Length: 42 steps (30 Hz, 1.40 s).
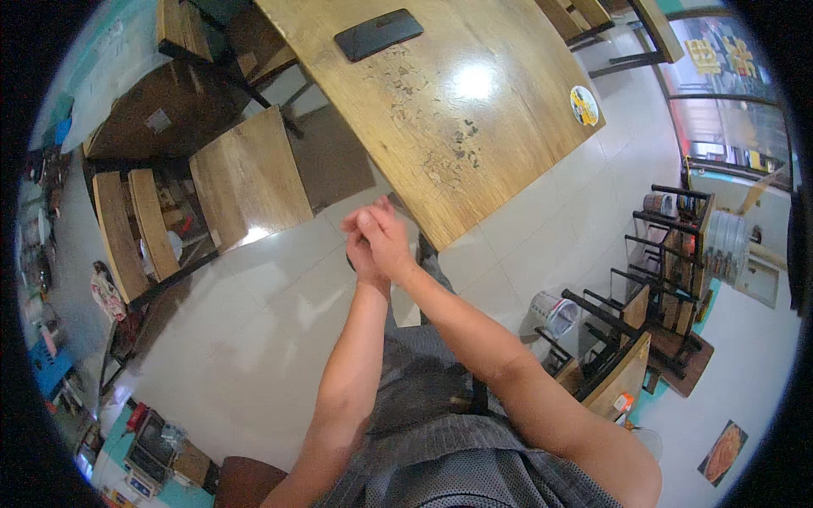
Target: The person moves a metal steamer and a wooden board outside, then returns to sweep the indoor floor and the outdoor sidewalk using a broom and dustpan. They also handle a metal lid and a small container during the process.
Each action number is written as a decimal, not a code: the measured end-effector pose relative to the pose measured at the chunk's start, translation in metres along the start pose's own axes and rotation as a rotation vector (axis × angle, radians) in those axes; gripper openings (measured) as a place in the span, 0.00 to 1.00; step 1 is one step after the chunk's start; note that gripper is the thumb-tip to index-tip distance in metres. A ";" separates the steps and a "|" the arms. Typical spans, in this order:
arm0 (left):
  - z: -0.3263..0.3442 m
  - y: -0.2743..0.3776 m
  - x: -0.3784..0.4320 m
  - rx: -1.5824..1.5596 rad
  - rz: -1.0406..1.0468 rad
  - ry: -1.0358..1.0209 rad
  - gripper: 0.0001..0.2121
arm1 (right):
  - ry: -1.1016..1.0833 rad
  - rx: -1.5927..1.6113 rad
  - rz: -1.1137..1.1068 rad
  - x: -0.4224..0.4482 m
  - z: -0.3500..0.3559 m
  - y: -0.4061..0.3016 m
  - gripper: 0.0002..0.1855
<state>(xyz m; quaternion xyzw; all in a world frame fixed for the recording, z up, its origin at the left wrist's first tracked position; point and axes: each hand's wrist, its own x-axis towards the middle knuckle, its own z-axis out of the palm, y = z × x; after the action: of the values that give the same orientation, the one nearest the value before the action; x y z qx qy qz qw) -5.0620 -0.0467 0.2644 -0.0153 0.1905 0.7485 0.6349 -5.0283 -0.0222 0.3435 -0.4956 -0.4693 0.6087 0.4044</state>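
My left hand (361, 255) and my right hand (389, 244) are pressed together in front of my body, just left of the wooden table's near corner. The right hand lies over the left one, and their fingers are blurred and partly hidden. Nothing shows between the palms. On the wooden table (508, 120) lies a black smartphone (379, 34) near the far left edge. Small dark fragments (467, 143) and thin brownish bits (441, 171) are scattered over the tabletop. A round sticker (584, 105) is at its right edge.
To the left stands a wooden chair (251, 178) with a black frame. At the right are a waste bin (554, 314) and several stacked chairs or stools (673, 254). Light floor tiles (254, 343) lie around me. A shelf with boxes (152, 444) is at lower left.
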 end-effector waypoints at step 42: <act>0.116 -0.208 -0.094 0.340 -0.873 0.296 0.14 | -0.089 0.010 -0.109 -0.098 -0.300 -0.040 0.12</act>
<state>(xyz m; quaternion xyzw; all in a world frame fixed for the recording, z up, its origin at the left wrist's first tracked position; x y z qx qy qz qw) -4.8197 -0.0746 0.3418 -0.0962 0.3741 0.3607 0.8489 -4.7148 -0.0555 0.3837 -0.4395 -0.5103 0.6095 0.4183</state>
